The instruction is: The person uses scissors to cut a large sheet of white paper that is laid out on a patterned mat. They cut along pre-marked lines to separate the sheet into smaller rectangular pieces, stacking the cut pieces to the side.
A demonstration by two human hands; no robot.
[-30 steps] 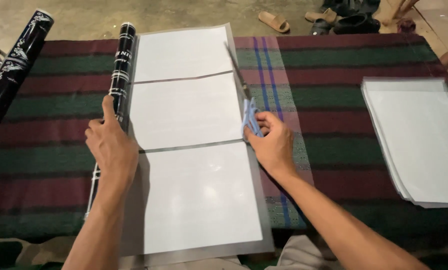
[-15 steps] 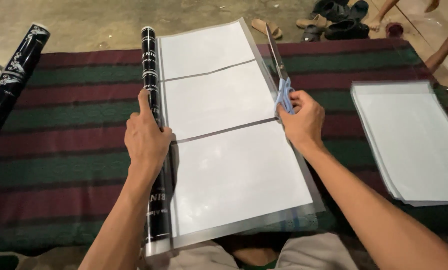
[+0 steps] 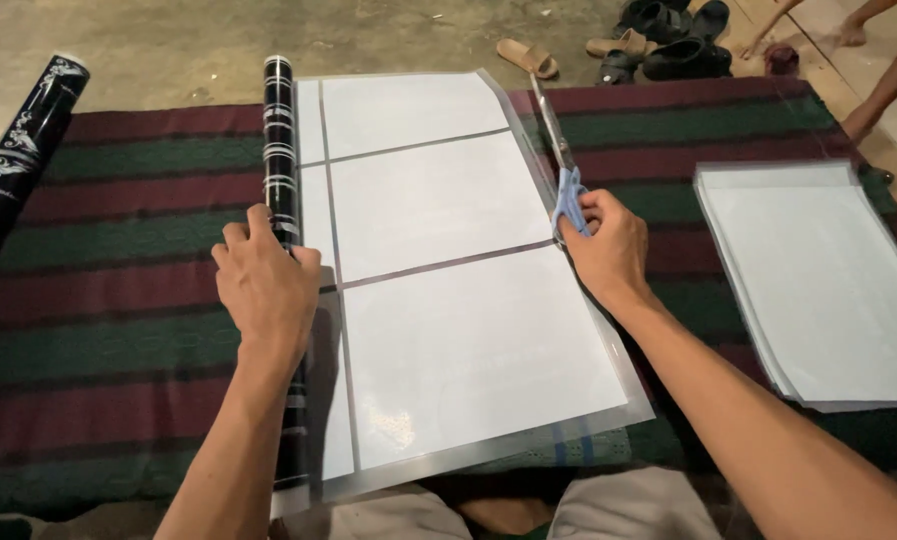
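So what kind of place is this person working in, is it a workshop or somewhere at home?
Probably a home or informal floor-level workspace, not a workshop. A striped maroon and green woven mat covers a bare concrete floor, and sandals and dark shoes sit loose beside the mat's far edge.

Left hand (image 3: 266, 285) pressed down on a black patterned roll (image 3: 280, 180), which lay along the left edge of a clear plastic sheet (image 3: 438, 270). The sheet covered three white papers (image 3: 438, 205) in a row. Right hand (image 3: 608, 245) gripped blue-handled scissors (image 3: 558, 160) at the sheet's right edge, blades pointing away from the person. All lay on a striped green and maroon cloth (image 3: 118, 240). A second dark roll (image 3: 18, 165) lay far left, a stack of covered sheets (image 3: 818, 270) well apart on the right. Sandals (image 3: 658, 30) sat on the floor beyond; another person's bare legs (image 3: 888, 70) showed top right.
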